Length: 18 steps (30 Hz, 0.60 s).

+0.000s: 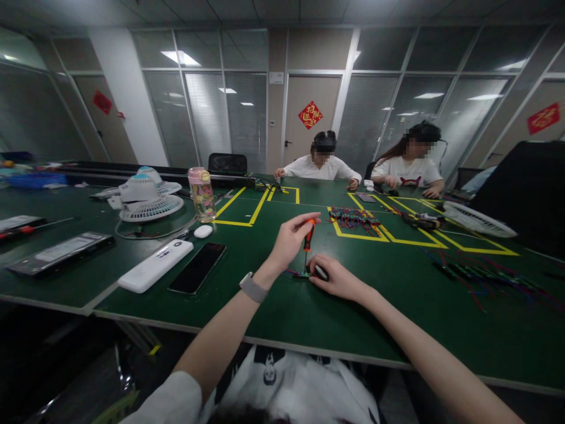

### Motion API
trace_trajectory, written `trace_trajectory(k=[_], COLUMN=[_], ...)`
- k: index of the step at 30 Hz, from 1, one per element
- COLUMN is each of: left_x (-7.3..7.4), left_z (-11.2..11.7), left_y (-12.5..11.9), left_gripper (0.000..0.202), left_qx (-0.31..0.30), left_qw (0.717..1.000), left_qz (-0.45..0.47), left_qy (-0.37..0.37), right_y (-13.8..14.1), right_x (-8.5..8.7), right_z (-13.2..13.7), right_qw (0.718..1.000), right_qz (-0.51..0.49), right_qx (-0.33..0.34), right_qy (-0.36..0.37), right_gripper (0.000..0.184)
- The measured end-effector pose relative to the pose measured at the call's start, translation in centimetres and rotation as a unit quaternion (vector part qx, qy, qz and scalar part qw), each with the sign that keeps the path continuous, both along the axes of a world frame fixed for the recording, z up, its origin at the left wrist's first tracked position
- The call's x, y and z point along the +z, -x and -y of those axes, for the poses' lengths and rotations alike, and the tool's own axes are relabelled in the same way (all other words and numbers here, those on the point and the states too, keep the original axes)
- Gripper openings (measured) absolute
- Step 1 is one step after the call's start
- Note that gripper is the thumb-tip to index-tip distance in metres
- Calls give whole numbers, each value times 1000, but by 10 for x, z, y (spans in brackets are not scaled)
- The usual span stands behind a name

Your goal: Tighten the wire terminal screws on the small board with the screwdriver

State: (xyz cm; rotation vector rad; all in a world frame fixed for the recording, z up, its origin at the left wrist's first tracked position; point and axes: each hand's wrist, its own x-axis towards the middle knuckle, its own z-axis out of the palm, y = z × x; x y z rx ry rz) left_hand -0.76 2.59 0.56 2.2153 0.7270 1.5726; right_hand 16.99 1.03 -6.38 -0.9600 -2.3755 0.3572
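My left hand [291, 237], with a grey-banded watch [253, 287] on its wrist, grips the top of an orange-and-black screwdriver [308, 237]. The screwdriver stands nearly upright, and its shaft runs down to a small green circuit board [302, 274] with thin wires on the table. Low beside the board, my right hand [338, 278] has its fingers curled at the board's right edge. A small dark object [321, 272] shows within those fingers; its kind is unclear. Part of the board is hidden by the right fingertips.
On the green table [265, 315] a black phone [198, 268], white power bank [155, 266], pink-lidded bottle [202, 197] and white fan [150, 200] lie leftward. Wired boards [354, 219] sit in a yellow-taped box ahead; more boards [498, 277] lie right. Two people sit opposite.
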Motion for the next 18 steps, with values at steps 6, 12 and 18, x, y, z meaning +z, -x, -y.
trace_trajectory(k=[6,12,18], left_x=[3,1,-1], left_z=[6,9,7], left_y=[8,9,8], left_gripper=[27,23,25], left_qx=[233,306,308], left_qw=[911,858,857], left_qz=[-221,-234,-232], left_qy=[-259,-339,-342], right_y=[0,0,1], right_x=[-1,-1,2], right_z=[0,-1,1], right_qw=[1000,1000,1000], right_qz=[-3,0,0], right_qx=[1,-1,-2], right_qy=[0,2,5], right_gripper=[13,12,12])
